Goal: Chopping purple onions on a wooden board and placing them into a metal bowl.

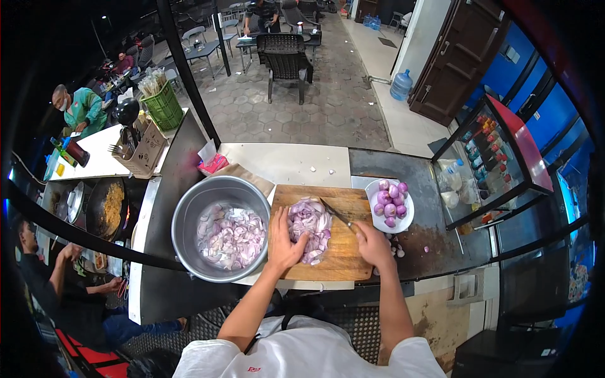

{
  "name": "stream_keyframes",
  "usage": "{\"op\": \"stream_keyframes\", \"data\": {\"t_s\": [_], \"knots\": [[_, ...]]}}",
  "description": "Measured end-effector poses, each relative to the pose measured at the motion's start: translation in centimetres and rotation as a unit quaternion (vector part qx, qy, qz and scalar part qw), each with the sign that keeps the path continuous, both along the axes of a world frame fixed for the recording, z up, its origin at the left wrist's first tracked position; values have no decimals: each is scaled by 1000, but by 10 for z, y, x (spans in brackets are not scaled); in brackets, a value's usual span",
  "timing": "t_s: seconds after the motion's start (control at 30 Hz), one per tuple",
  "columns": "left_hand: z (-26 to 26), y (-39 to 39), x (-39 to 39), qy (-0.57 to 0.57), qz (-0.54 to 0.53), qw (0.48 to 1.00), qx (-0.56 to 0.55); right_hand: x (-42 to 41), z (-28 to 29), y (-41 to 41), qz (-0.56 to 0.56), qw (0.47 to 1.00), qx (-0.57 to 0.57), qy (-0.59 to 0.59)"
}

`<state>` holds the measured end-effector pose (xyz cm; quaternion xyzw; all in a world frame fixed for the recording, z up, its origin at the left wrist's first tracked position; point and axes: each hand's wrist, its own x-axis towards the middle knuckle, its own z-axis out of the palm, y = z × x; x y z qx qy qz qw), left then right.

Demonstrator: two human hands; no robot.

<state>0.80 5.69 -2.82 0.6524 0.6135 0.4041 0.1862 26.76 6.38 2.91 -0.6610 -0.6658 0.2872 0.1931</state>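
A heap of sliced shallots (309, 222) lies on a wooden cutting board (350, 260). My left hand (286, 243) rests at the heap's left side, thumb and fingers spread apart around its edge. In my right hand (375, 243) is the handle of a kitchen knife (334, 210), its blade slanting up and left along the heap's right side. Left of the board stands a grey metal pot (184, 231) with many shallot slices (231, 238) inside. On the right, a white plate (402, 223) bears several whole peeled shallots (390, 201).
Behind the pot are a pink tissue pack (212, 164) and brown paper (246, 176). A glass display case (496, 160) stands at the right. Left, a co-worker (61, 288) is near a wok (108, 208) of food. Shallot scraps (399, 250) lie right of the board.
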Motion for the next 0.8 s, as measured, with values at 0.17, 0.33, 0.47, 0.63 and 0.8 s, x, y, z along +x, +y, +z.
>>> {"op": "stream_keyframes", "data": {"t_s": [0.17,0.33,0.47,0.63,0.8], "knots": [[-4,38,-14,-48,-47,998,-18,4,-10,82,55,992,39,-106],[-1,49,-16,-77,-47,995,-41,-28,-13,103,126,971,114,-170],[-1,41,-21,-117,-64,990,-37,-24,-40,82,150,950,234,-144],[-12,35,-20,-202,-2,979,7,-6,-39,79,118,966,199,-111],[-21,50,-14,-175,-2,985,8,-10,-48,78,112,964,202,-134]]}}
